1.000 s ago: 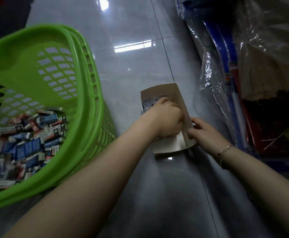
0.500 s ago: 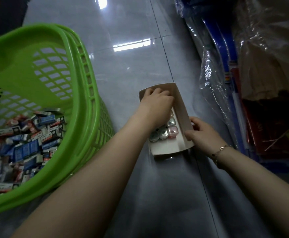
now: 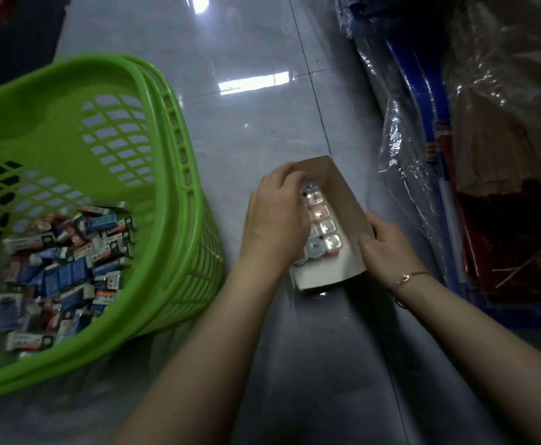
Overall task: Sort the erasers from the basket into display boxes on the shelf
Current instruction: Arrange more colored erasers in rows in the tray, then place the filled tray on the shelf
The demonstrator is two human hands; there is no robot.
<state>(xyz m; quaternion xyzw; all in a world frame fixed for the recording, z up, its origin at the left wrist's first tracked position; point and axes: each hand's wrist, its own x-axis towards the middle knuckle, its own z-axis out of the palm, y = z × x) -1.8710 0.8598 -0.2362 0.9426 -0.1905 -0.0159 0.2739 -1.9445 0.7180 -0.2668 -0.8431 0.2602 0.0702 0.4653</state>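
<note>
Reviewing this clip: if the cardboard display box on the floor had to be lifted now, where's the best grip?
Probably by the two long side walls of the cardboard display box, from above. It is narrow, open-topped and lies flat, and the right hand already holds its right wall.

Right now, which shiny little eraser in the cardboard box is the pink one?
In the open cardboard display box, the pink plastic-wrapped eraser sits in the right-hand row, third from the near end. Its neighbours look whitish or pale blue.
</note>
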